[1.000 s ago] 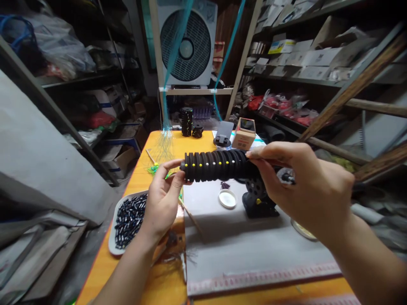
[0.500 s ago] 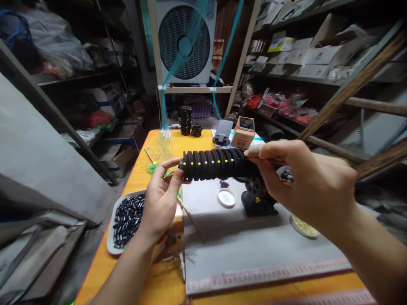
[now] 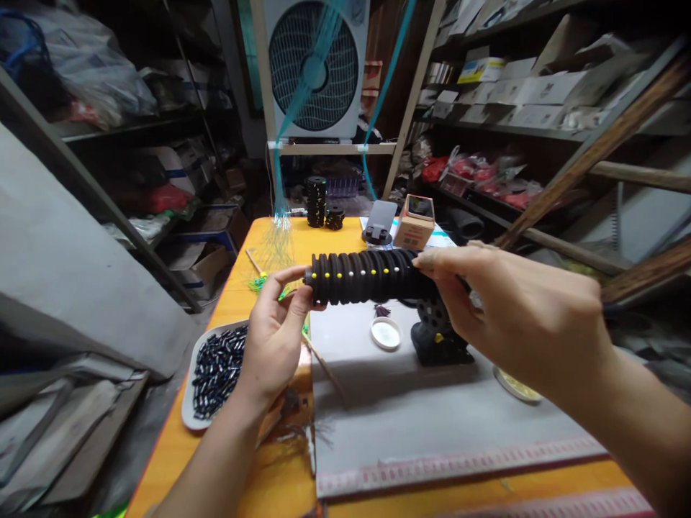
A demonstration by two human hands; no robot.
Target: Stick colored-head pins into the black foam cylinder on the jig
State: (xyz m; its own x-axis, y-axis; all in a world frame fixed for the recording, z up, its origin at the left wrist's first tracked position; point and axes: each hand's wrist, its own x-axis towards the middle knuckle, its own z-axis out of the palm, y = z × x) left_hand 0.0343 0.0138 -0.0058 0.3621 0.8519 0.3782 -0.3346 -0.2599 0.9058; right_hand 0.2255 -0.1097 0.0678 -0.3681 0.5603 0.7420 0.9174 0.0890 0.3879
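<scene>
A black ridged cylinder [image 3: 361, 278] lies horizontally on a black stand [image 3: 440, 345], with a row of yellow and white dots along its near side. My left hand [image 3: 281, 327] grips the cylinder's left end between thumb and fingers. At its right end, my right hand [image 3: 518, 316] is closed in a pinch at the surface, past the last white dot. Whatever sits between those fingertips is too small to make out. Below the cylinder, a small white round dish [image 3: 386, 334] rests on the grey board [image 3: 389, 403].
A white tray [image 3: 188, 403] of small black pieces sits at the left. A dish of yellowish bits [image 3: 518, 385] is under my right forearm. Behind are stacked black rings [image 3: 316, 203], a phone stand [image 3: 379, 221] and a small box [image 3: 414, 223]. A thin stick [image 3: 327, 365] crosses the board's left edge.
Both hands hold nearly the same places. My right hand has tilted slightly, and the cylinder's dots have shifted very little in view.
</scene>
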